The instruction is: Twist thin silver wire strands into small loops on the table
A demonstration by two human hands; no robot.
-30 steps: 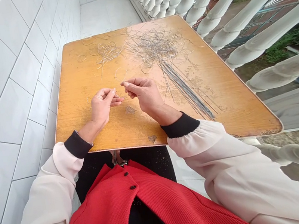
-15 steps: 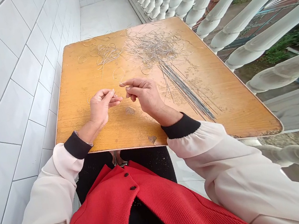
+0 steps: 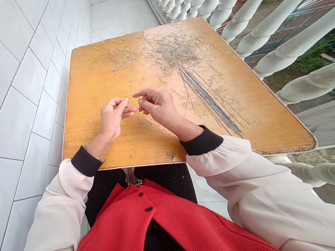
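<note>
Head view, wire tangles [image 3: 171,52] on wooden table [image 3: 90,146], tiled wall [image 3: 9,112], left hand [image 3: 111,119], right hand [image 3: 158,108], fingers [image 3: 146,94] pinched narrow, held thing unclear

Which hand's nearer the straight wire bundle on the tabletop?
Right. The right hand is just left of the straight wire bundle, not touching it; the left hand is farther left, past the right hand.
</note>
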